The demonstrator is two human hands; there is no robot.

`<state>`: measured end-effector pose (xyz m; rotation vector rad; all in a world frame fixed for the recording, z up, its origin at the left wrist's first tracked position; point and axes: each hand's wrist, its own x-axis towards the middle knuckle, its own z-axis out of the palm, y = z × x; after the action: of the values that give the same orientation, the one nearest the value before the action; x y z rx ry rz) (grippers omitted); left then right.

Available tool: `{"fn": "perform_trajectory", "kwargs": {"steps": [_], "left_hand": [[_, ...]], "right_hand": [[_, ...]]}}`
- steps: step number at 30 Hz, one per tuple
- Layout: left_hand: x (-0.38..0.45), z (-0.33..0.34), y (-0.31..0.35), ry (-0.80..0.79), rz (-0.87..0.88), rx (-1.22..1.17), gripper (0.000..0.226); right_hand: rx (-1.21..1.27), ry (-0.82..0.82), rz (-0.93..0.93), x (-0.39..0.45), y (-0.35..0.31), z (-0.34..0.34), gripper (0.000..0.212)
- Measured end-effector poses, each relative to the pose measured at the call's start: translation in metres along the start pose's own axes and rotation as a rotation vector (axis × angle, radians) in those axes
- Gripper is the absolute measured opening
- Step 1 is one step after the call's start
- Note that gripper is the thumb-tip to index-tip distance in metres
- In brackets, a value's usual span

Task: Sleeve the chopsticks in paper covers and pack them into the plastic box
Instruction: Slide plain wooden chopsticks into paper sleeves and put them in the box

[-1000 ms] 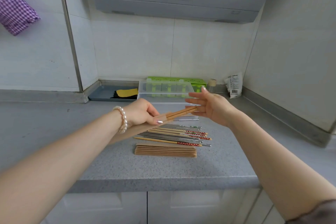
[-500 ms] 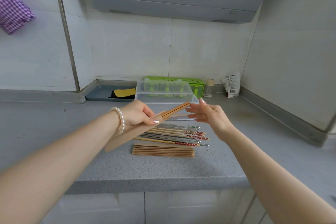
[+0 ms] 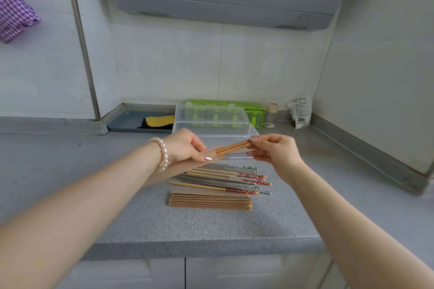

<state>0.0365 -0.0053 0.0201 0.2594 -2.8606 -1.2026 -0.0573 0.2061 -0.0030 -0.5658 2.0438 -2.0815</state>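
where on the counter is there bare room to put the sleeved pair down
Bare counter lies left of the loose chopsticks, and right of them toward the wall. Crowded: the chopsticks, paper covers and plastic box.

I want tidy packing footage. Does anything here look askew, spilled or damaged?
Nothing stands out. The loose chopsticks lie roughly parallel, the paper covers are stacked neatly, and the plastic box sits open behind the hands.

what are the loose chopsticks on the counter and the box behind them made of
Loose chopsticks: mixed. Some look like pale wood or bamboo with red patterned ends; others are grey and shiny, probably stainless steel.
Box: clear, glossy plastic; the green container shows through its walls.
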Motion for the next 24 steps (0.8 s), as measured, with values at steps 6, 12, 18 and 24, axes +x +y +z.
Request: {"fn": "perform_trajectory", "kwargs": {"steps": [6, 12, 18, 24], "left_hand": [[0.03, -0.042, 0.004, 0.403, 0.076, -0.072, 0.03], [0.066, -0.065, -0.042, 0.52, -0.056, -0.019, 0.019], [0.089, -0.037, -0.065, 0.466, -0.057, 0.074, 0.019], [0.094, -0.026, -0.076, 0.534, -0.03, 0.099, 0.013]], "right_hand": [[0.174, 0.248, 0.042, 0.049, -0.032, -0.028, 0.011], [0.146, 0.483, 0.116, 0.12, -0.026, -0.051, 0.007], [-0.058, 0.431, 0.226, 0.173, 0.003, 0.001, 0.011], [-0.171, 0.399, 0.344, 0.191, 0.019, 0.027, 0.016]]}}
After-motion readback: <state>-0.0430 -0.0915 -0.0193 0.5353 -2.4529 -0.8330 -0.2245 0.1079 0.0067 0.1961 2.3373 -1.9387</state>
